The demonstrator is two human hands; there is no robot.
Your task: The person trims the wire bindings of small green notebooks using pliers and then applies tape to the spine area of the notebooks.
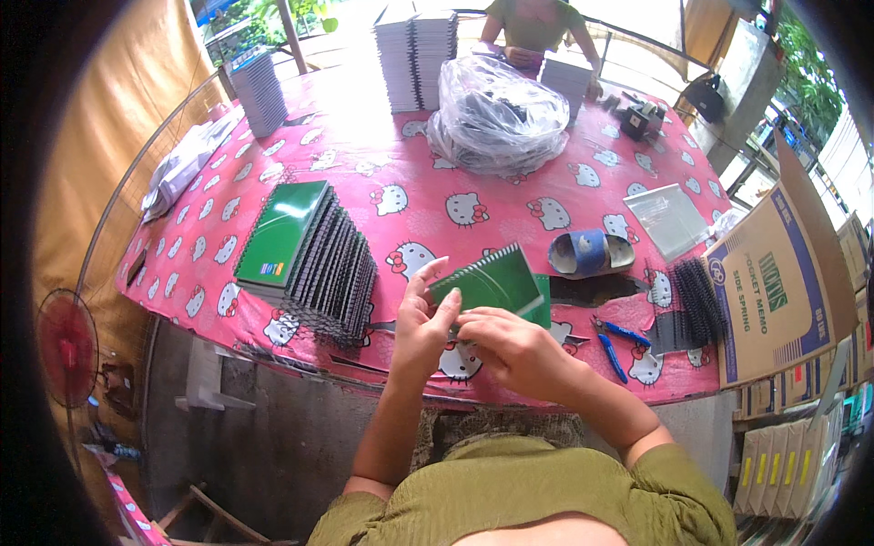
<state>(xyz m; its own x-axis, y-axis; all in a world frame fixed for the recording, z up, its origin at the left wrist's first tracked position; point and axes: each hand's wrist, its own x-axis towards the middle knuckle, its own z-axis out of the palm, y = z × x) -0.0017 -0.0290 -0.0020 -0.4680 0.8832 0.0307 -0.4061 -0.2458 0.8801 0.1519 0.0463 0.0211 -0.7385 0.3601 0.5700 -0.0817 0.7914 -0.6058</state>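
In front of me, above the table, my left hand [425, 314] grips a small green spiral notebook [496, 284] by its left end, thumb on the cover. The notebook is tilted, its coil along the upper edge. My right hand [519, 346] has its fingers bent and pressed together at the notebook's lower left corner; its fingertips are partly hidden. Another green cover [543, 312] shows behind the held notebook. To the left stands a tall stack of green spiral notebooks [291, 227]. Blue-handled pliers [624, 346] lie to the right of my right hand.
Beyond the notebook sits a blue slipper [590, 253]. Black coils [699, 305] lie beside a cardboard box [774, 282] at right. A clear plastic bag [496, 118] and paper stacks [417, 59] stand farther back. Across the table sits another person [537, 27].
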